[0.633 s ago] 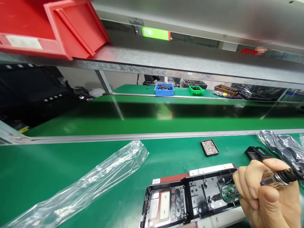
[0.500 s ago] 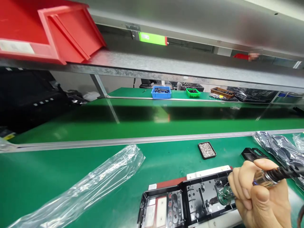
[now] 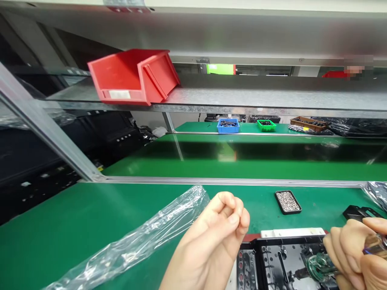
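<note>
My right hand (image 3: 355, 257) grips an electric screwdriver (image 3: 320, 266) with a clear greenish collar, its tip down inside a black plastic housing (image 3: 272, 262) at the bottom right. That housing lies on a white and red fixture (image 3: 292, 233) on the green bench. My left hand (image 3: 211, 245) is raised in the lower middle, fingertips pinched together; whether something small sits between them cannot be made out. It hovers just left of the housing, over the end of a clear plastic bag (image 3: 142, 245).
A small black tray of screws (image 3: 288, 201) sits behind the housing, a loose black part (image 3: 358, 212) at the right. A red bin (image 3: 133, 76) stands on the metal shelf above. Blue (image 3: 228, 125), green (image 3: 266, 125) and brown (image 3: 308, 123) trays lie on the far bench.
My left hand has come up into view from below with pinched fingers. The view swung left and up, so the red bin and housing now sit further right. The right hand stays on the screwdriver.
</note>
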